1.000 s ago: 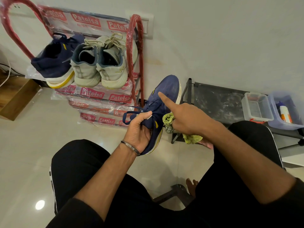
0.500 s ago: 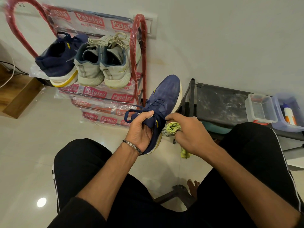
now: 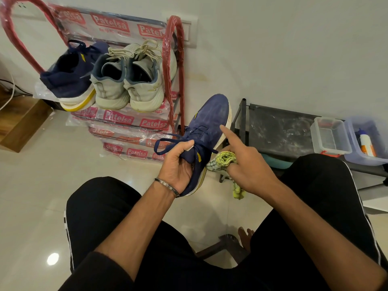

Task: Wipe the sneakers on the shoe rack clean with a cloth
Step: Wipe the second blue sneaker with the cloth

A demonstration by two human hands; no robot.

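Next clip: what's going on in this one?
A seated person is cleaning sneakers. The left hand grips a navy sneaker by its heel end, toe pointing away. The right hand holds a yellow-green cloth in its lower fingers while its index finger points at the shoe's upper. Its navy mate and two off-white sneakers sit on the red shoe rack.

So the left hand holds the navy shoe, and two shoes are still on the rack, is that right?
Not quite. The head view shows three shoes on the rack: one navy and two pale ones. The left hand does hold the navy shoe.
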